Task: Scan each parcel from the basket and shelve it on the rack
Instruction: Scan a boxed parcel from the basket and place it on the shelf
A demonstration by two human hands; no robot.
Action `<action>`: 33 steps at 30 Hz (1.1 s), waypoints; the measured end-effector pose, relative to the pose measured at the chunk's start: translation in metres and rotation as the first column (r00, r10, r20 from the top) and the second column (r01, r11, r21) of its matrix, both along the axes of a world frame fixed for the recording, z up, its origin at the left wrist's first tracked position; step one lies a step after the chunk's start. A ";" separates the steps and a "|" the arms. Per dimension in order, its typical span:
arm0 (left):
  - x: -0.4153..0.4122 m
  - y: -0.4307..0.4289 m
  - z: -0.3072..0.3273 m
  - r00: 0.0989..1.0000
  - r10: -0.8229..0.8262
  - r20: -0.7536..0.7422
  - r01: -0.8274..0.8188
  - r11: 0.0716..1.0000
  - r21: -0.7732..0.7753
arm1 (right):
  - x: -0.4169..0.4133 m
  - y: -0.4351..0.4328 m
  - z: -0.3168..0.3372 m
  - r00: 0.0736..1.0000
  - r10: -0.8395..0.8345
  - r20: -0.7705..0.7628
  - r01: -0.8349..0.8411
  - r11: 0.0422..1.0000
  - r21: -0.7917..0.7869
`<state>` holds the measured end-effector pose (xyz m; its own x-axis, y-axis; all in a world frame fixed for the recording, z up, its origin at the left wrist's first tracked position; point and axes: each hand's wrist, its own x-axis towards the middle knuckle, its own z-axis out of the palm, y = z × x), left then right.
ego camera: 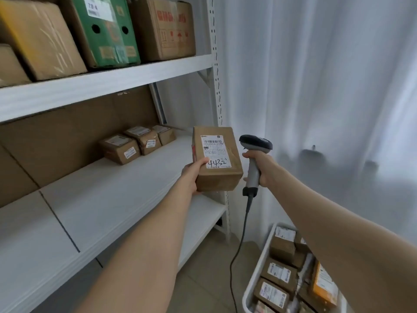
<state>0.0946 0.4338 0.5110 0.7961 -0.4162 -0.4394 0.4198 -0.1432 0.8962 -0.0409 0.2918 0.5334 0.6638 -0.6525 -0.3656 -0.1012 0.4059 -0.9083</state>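
In front of the rack's middle shelf, the left hand grips the parcel label-up, the right hand grips the scanner just beside it; recommended: aim squarely at the barcode, parcel steady.

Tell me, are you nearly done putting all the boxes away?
Not nearly. Done: three small parcels sit on the middle shelf. In hand: the left hand holds a labelled parcel, and the right hand grips the scanner beside it. Left: the basket holds several more parcels.
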 end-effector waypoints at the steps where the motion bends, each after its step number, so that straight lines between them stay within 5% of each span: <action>1: 0.001 0.010 0.005 0.999 0.037 0.007 -0.037 0.999 0.000 | 0.005 0.008 0.001 0.999 0.043 0.004 -0.043 0.999 0.004; 10: 0.015 0.106 0.025 0.946 0.324 0.000 -0.324 0.946 0.028 | 0.073 0.090 -0.002 0.934 0.354 0.052 -0.356 0.934 0.018; 18: 0.057 0.191 0.036 0.908 0.419 0.002 -0.419 0.908 -0.009 | 0.141 0.166 0.021 0.885 0.458 0.081 -0.461 0.887 0.021; 33: 0.283 0.273 0.000 0.766 0.643 -0.011 -0.643 0.766 0.006 | 0.351 0.226 0.002 0.918 0.394 0.052 -0.397 0.907 0.142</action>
<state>0.3771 0.7071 0.5109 0.8721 0.1918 -0.4502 0.4241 0.1626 0.8909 0.3103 0.5173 0.5352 0.8651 -0.2748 -0.4197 -0.2624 0.4653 -0.8454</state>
